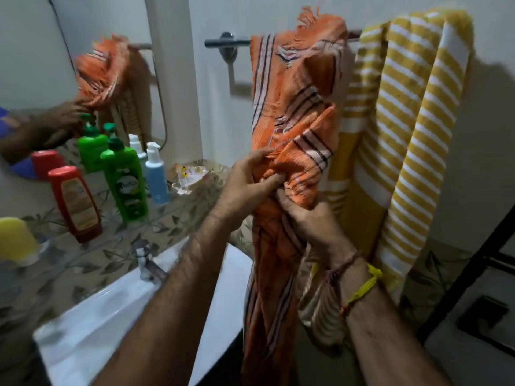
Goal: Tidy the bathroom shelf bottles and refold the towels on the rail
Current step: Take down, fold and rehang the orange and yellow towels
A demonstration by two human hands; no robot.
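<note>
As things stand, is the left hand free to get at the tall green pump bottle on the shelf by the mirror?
Probably not yet. The left hand pinches a fold of the orange striped towel together with the right hand. Nothing stands between it and the tall green pump bottle, so letting go should suffice.

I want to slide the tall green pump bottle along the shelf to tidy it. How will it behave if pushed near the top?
The green pump bottle is tall and narrow-based, so a high push would probably tip it rather than slide it. The red bottle stands close beside it and could be knocked. Its plastic looks smooth, perhaps slippery; how full it is cannot be seen.
</note>
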